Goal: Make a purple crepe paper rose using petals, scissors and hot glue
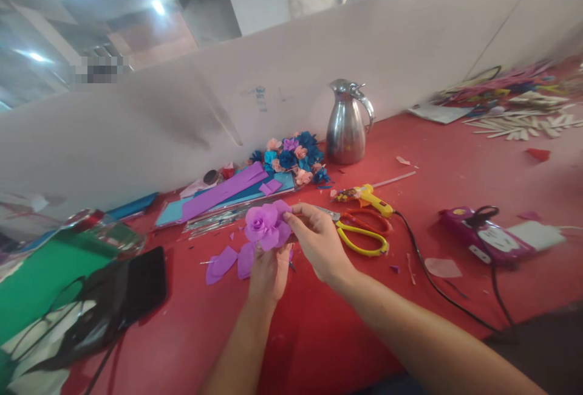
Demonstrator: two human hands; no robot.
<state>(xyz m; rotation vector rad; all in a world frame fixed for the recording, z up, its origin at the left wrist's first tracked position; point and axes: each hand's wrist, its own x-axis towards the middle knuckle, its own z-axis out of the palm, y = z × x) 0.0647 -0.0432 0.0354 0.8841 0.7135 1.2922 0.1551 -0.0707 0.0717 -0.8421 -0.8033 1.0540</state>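
A purple paper flower [266,225] with a coiled centre and wide petals is held up over the red table [314,334]. My left hand [269,270] is closed on it from below, its fingertips partly hidden under the petals. From the right, my right hand [314,234] pinches the edge of a petal between thumb and fingers. Loose purple petals [221,265] lie on the table left of my left hand. Scissors [364,240] with red and yellow handles are just right of my right hand, and a yellow glue gun [371,199] rests behind them.
Paper flowers [296,158] are heaped by the partition, beside purple strips [225,191] and a steel jug [347,124]. A purple power box [485,237] with cables is at right. A black phone [146,285] and green sheet [50,273] lie at left.
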